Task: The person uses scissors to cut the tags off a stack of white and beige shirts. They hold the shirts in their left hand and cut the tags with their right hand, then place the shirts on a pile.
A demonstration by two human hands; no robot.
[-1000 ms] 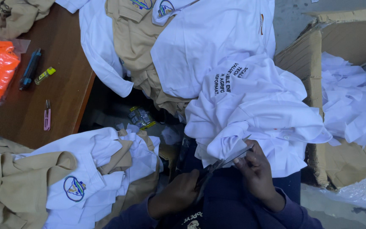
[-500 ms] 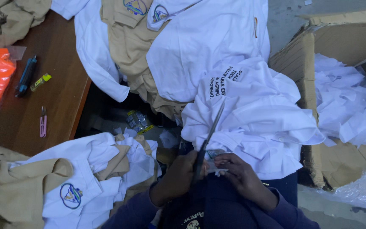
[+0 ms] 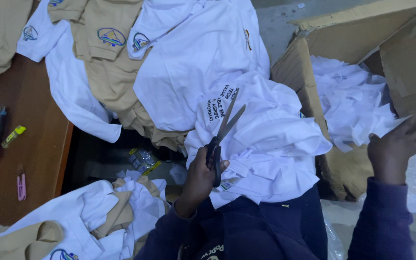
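Scissors (image 3: 221, 139), blades apart, sit clamped in left hand (image 3: 201, 175) above white shirt (image 3: 266, 144) on the lap. Right hand (image 3: 396, 147), fingers spread and empty, has swung away to the cardboard box (image 3: 314, 53) of scraps (image 3: 350, 96); trimming pauses.

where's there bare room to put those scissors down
The brown table is bare between the yellow marker, the pink clip and the table's right edge. The lap is crowded with white shirts, and the cardboard box is full of white scraps. The left hand holds the scissors.
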